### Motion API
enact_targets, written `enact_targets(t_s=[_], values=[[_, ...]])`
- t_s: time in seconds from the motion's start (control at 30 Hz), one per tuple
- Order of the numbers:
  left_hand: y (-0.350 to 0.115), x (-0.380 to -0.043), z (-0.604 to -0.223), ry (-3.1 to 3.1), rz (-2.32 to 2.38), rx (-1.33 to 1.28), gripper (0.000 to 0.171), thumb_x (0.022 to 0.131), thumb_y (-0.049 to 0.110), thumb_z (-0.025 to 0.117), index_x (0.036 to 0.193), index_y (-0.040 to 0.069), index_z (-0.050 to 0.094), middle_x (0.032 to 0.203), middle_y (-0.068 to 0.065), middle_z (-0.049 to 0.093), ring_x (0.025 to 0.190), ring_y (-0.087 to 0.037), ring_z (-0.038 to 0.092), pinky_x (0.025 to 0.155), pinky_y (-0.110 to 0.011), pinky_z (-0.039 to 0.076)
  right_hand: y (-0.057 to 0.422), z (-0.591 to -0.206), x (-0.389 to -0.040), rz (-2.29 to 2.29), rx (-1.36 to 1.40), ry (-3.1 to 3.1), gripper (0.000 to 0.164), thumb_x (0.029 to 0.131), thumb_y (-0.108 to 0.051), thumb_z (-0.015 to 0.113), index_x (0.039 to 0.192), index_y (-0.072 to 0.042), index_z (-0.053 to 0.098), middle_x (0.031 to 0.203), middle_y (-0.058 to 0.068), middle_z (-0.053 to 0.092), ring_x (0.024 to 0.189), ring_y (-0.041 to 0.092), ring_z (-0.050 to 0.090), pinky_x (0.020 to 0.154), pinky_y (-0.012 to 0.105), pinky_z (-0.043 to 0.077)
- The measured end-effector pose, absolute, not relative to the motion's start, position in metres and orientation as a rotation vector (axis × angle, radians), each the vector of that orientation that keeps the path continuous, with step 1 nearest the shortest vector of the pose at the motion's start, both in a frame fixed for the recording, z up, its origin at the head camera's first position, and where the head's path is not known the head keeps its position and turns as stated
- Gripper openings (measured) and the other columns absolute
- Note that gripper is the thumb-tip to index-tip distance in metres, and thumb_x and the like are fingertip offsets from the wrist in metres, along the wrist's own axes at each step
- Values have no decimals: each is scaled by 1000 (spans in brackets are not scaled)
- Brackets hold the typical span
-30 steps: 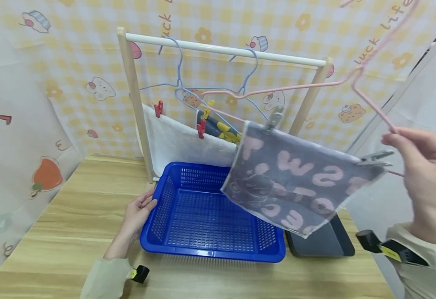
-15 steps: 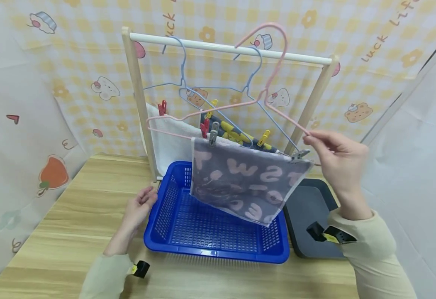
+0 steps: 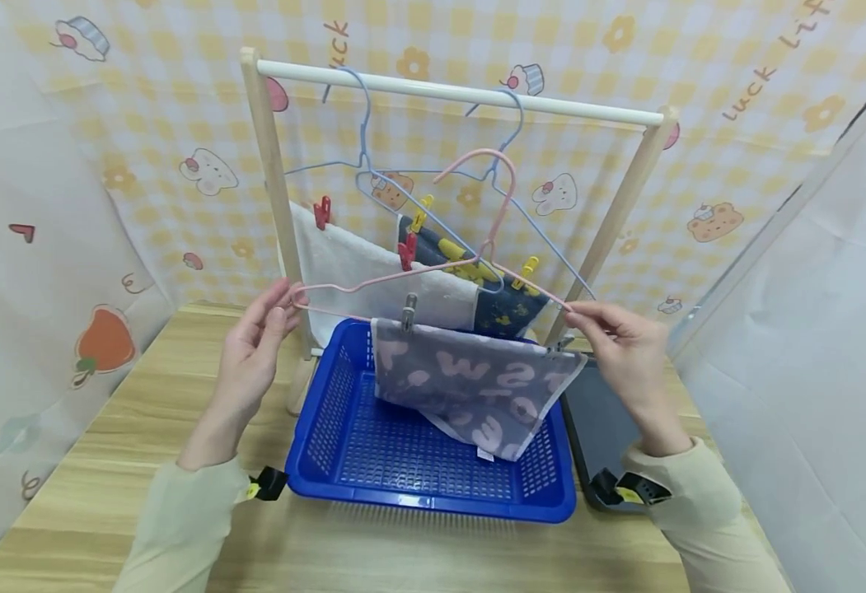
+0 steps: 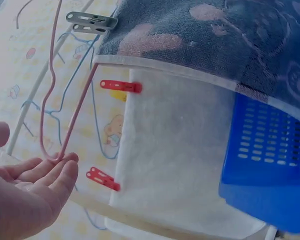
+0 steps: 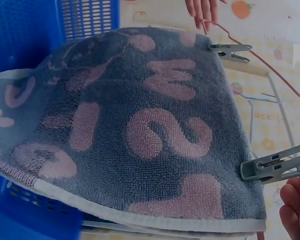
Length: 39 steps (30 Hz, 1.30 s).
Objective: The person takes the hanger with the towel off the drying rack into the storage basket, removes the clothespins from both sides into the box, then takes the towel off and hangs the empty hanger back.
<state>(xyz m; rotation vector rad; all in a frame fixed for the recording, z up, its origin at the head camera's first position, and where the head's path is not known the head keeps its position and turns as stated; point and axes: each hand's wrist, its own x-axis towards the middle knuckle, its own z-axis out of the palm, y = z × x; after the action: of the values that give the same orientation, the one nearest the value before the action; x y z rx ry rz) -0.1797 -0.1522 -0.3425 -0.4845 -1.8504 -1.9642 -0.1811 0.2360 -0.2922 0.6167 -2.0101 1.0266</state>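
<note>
A pink wire hanger (image 3: 512, 181) is held in the air in front of the rack. From its lower bar hangs a grey towel with pink letters (image 3: 470, 379), clipped by a grey clothespin (image 3: 409, 315) on the left and another clothespin (image 5: 275, 165) near the right end. My right hand (image 3: 629, 354) pinches the hanger's right shoulder between thumb and fingers. At the other end, my left hand (image 3: 250, 350) touches the hanger's bend; in the left wrist view its fingers (image 4: 55, 175) lie straight under the wire, with the thumb apart.
A wooden rack with a white rod (image 3: 418, 89) stands behind. Two blue hangers (image 3: 364, 123) on it carry a white towel (image 3: 373, 272) with red clothespins and a dark, yellow-patterned towel (image 3: 507, 313). Below are a blue basket (image 3: 410, 501) and a grey tray (image 3: 603, 412).
My right hand brought the pink hanger and towel left and then lower, over the basket. My left hand left the basket's rim and rose to the hanger's left end.
</note>
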Motion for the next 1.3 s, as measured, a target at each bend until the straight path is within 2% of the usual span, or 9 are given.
enact_targets(t_s=[0.1, 0.3, 0.53, 0.77, 0.93, 1.03, 1.1, 1.2, 1.3], values=[[-151, -184, -347, -1862, -1962, -464, 33, 99, 8, 44, 126, -10, 50, 105, 5, 66, 98, -9, 62, 85, -18, 49, 237, -301, -181, 1046, 625, -2015, 12, 73, 14, 72, 81, 6, 71, 75, 19, 68, 66, -4, 61, 51, 7, 43], [-159, -188, -359, -1987, -1979, -594, 22, 97, 1, 48, 105, -16, 60, 83, -1, 69, 75, -10, 67, 69, -23, 55, 240, -317, -181, 1063, 601, -2082, 12, 72, 14, 72, 81, 5, 72, 72, 16, 68, 65, -5, 61, 50, 8, 43], [-164, -187, -371, -2105, -1999, -829, 24, 97, -4, 43, 94, 2, 66, 79, 1, 67, 69, -9, 64, 57, -20, 54, 242, -327, -179, 1030, 576, -2172, 12, 74, 9, 74, 82, 1, 73, 67, 10, 68, 56, -4, 55, 40, 12, 32], [-156, -178, -381, -2077, -2005, -852, 25, 101, 0, 31, 91, -16, 48, 79, 2, 60, 71, -8, 59, 63, -19, 52, 240, -331, -175, 961, 581, -2265, 10, 77, 5, 73, 85, -1, 73, 73, 7, 70, 62, -5, 59, 50, 10, 45], [-153, -174, -383, -2018, -2078, -754, 26, 102, 3, 32, 87, -8, 51, 77, 3, 58, 71, -6, 57, 64, -17, 51, 244, -332, -170, 955, 648, -2221, 17, 78, 8, 71, 91, -2, 73, 84, 8, 71, 76, -2, 62, 66, 9, 48], [-153, -173, -381, -1994, -2107, -719, 26, 102, 4, 32, 87, -2, 53, 78, 3, 59, 70, -6, 58, 64, -17, 52, 248, -332, -165, 997, 744, -2132, 21, 76, 10, 70, 93, -1, 72, 90, 11, 70, 88, 6, 62, 79, 14, 48], [-153, -172, -380, -1974, -2121, -701, 26, 102, 5, 33, 87, -1, 53, 77, 3, 59, 69, -7, 58, 63, -18, 52, 251, -332, -164, 973, 817, -2104, 14, 79, 0, 72, 94, 0, 72, 90, 13, 70, 91, 13, 62, 83, 16, 46], [-153, -172, -379, -1971, -2119, -680, 26, 102, 5, 34, 86, -5, 51, 77, 3, 59, 69, -6, 58, 63, -18, 52, 253, -333, -161, 887, 882, -2138, 22, 80, -13, 74, 98, 1, 71, 91, 12, 70, 90, 20, 60, 82, 16, 46], [-153, -172, -381, -1964, -2129, -666, 26, 102, 6, 34, 86, -6, 51, 76, 2, 58, 69, -6, 58, 63, -17, 52, 252, -333, -159, 804, 867, -2222, 29, 76, -9, 77, 102, 0, 70, 92, 8, 70, 86, 21, 61, 70, 14, 48]])
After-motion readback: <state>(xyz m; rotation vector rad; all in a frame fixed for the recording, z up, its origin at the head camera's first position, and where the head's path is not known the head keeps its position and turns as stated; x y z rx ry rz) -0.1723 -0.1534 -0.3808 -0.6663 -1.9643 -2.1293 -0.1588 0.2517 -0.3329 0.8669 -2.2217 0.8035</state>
